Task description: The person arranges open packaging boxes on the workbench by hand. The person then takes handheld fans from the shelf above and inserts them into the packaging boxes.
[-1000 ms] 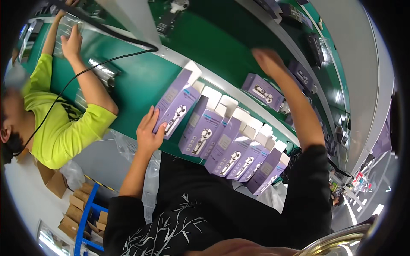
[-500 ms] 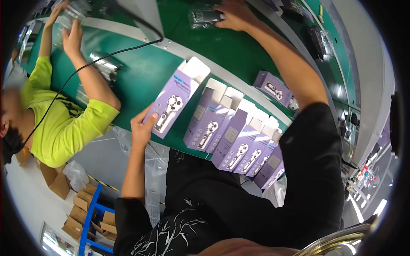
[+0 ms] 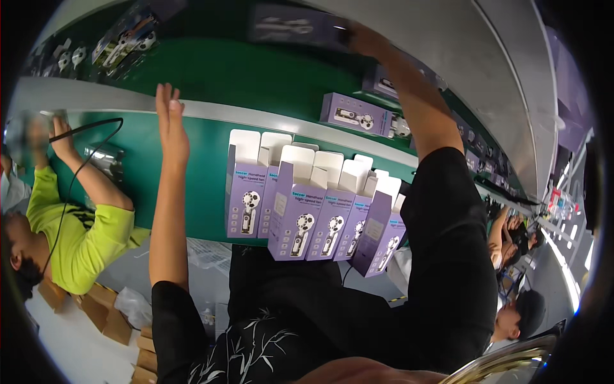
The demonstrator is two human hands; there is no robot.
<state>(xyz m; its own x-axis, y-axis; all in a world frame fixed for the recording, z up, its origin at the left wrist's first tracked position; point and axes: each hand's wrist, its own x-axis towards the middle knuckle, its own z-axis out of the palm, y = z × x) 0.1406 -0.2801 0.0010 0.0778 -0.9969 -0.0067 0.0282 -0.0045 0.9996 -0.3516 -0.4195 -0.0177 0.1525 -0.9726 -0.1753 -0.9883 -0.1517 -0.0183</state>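
My left hand [image 3: 170, 125] is lifted over the green table [image 3: 204, 160] with its fingers straight and apart, holding nothing. My right hand [image 3: 362, 40] is stretched far out over the upper green belt and grips one end of a blurred purple box [image 3: 295, 25]. Along the table's near edge stands a row of several purple fan boxes [image 3: 300, 214], upright with their white top flaps open. The left hand is up and to the left of that row. Another purple box [image 3: 355, 115] lies flat beyond the row, under my right forearm.
A co-worker in a yellow-green shirt [image 3: 80, 243] works at the left with a black cable [image 3: 83, 160] running to their hands. Small packaged items [image 3: 121, 45] lie on the far belt. Cardboard boxes [image 3: 96, 307] sit on the floor; other people [image 3: 518, 256] sit at right.
My left hand left the end box of the row and rose over the table, fingers spread. My right hand reached across the far belt and now holds a purple box.
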